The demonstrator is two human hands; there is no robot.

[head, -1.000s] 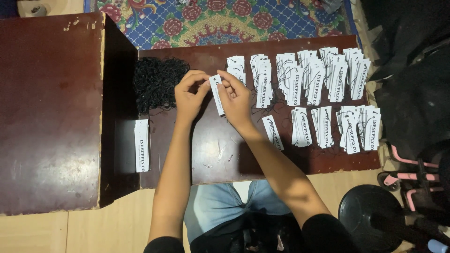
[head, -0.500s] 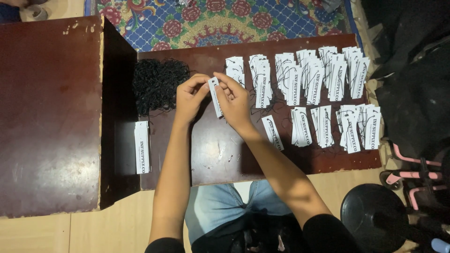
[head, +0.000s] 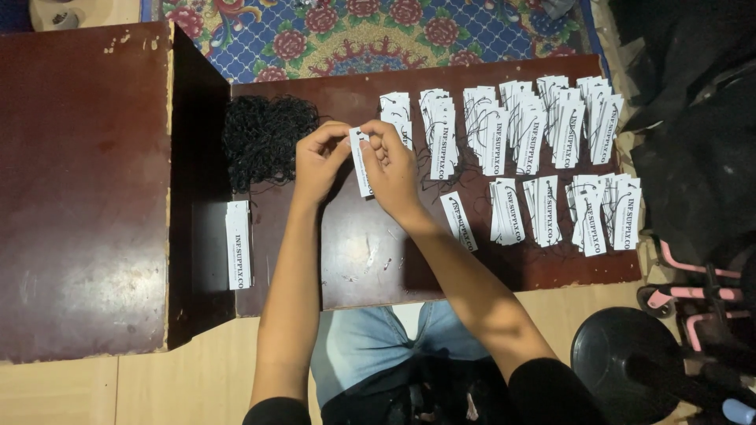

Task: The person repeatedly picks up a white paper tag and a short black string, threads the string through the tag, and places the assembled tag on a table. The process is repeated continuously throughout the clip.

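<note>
Hands over dark table (head: 370,260), left hand (head: 319,157) and right hand (head: 390,161) — both grips pinched narrow on one white paper tag (head: 361,161)

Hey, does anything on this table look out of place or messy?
Mostly tidy. One white tag lies alone, slanted, beside the lower piles of tags. Both hands, left hand and right hand, hold another tag.

Matt white paper tag (head: 361,161), pinched by both hands. Black string pile (head: 262,140), fibrous, tangled, at desk's (head: 354,252) far left corner. Desk: dark red-brown wood, glossy, scuffed. Patterned woven carpet (head: 370,35) seen beyond far edge.
</note>
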